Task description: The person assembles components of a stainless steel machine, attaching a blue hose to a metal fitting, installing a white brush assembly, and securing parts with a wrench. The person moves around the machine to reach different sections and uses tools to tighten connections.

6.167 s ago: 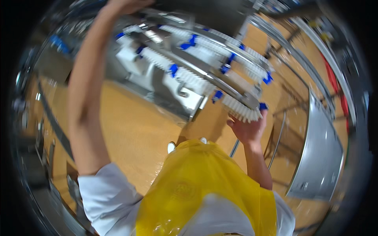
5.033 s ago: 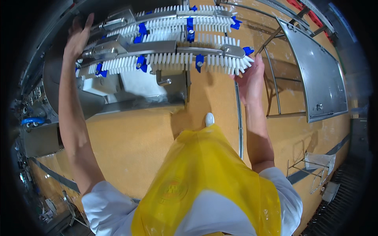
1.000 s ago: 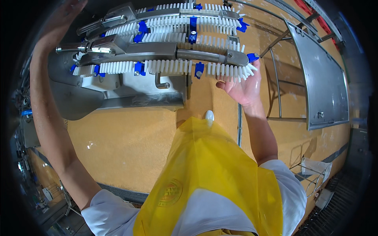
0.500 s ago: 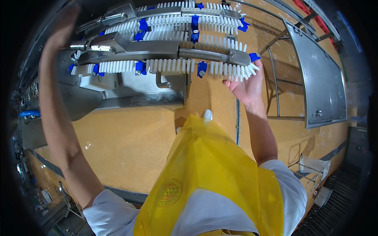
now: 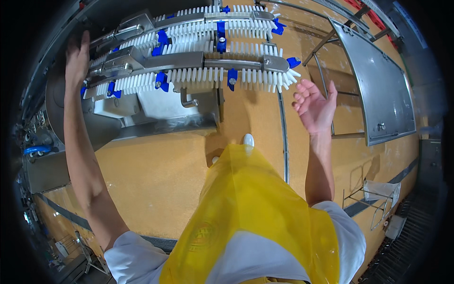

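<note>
Two metal-framed conveyor arms run across the top of the view. Around the nearer conveyor arm (image 5: 231, 64) goes a chain of white plastic fingers (image 5: 196, 75) with blue blocks (image 5: 232, 79) set between them. My right hand (image 5: 316, 108) is just off its rounded right end, palm up, with loosely bent fingers apart and nothing in them. By the left end of the conveyors my left hand (image 5: 77, 61) is raised against the dark metal housing, fingers spread. Its fingertips are dim, and I cannot tell whether they touch the housing.
Under the conveyors stands a steel trough (image 5: 165, 127) with a bent metal handle (image 5: 189, 100). At right is a tilted steel panel (image 5: 385, 90) on a tube frame. A wire stand (image 5: 378, 196) with a clear bag is at lower right. The floor (image 5: 142, 175) is orange.
My right hand has come off the chain's right end and moved right. The left hand, blurred before, is lower in view with its fingers showing. The conveyors sit slightly farther left.
</note>
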Tool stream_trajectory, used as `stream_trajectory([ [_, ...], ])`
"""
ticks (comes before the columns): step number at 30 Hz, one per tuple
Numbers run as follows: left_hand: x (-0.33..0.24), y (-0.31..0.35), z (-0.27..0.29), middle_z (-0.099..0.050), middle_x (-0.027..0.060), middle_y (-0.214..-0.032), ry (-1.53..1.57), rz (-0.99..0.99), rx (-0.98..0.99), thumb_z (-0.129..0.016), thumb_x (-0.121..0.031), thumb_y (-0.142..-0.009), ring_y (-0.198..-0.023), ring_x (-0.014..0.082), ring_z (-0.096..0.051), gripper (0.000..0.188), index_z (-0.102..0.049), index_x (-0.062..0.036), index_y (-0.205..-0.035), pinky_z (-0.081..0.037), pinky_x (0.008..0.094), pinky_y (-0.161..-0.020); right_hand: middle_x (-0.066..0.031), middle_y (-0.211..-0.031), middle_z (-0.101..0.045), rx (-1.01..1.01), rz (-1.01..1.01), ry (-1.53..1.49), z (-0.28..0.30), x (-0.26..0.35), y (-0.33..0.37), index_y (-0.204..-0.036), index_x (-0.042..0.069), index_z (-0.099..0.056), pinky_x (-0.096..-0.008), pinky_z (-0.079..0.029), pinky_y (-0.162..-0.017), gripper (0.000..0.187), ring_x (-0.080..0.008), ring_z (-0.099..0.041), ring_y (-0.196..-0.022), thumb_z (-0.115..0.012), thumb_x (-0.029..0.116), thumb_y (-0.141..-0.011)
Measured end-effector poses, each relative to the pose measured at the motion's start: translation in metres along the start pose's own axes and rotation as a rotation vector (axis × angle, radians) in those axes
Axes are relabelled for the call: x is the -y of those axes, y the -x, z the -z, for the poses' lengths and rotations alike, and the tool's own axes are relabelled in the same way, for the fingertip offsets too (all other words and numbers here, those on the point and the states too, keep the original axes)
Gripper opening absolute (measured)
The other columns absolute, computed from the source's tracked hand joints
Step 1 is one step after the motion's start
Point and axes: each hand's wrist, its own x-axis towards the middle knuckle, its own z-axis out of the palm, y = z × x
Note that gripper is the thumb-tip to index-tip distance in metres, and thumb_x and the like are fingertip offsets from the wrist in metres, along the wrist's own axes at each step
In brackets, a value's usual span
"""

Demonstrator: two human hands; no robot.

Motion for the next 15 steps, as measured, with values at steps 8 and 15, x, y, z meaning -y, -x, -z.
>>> stream_trajectory([
  [8, -0.041, 0.075, 0.139, -0.068, 0.0277, -0.125, -0.232, -0.314, -0.531, -0.072, -0.043, -0.097, -0.119, 0.0382, -0.065, 0.062, -0.063, 0.0079, -0.132, -0.048, 0.0438, -0.105, -0.0090, -0.108, -0.073, 0.379, 1.185, 0.980, -0.217, 0.015, -0.030, -0.107, 0.004, -0.071, -0.0371, -0.054, -0.085, 0.025, -0.0215, -0.067, -0.097, -0.063, 0.026, -0.099],
  [15, 0.086, 0.090, 0.113, -0.071, 0.0251, -0.122, -0.169, 0.133, -0.122, -0.050, -0.058, -0.105, -0.119, 0.0385, -0.067, 0.066, -0.065, -0.0002, -0.134, -0.050, 0.0408, -0.100, -0.0212, -0.124, -0.071, 0.966, 0.817, 1.825, -0.471, -0.165, -0.090, -0.123, 0.002, -0.072, -0.0504, -0.051, -0.102, 0.052, -0.0367, -0.067, -0.121, -0.046, 0.043, -0.106],
])
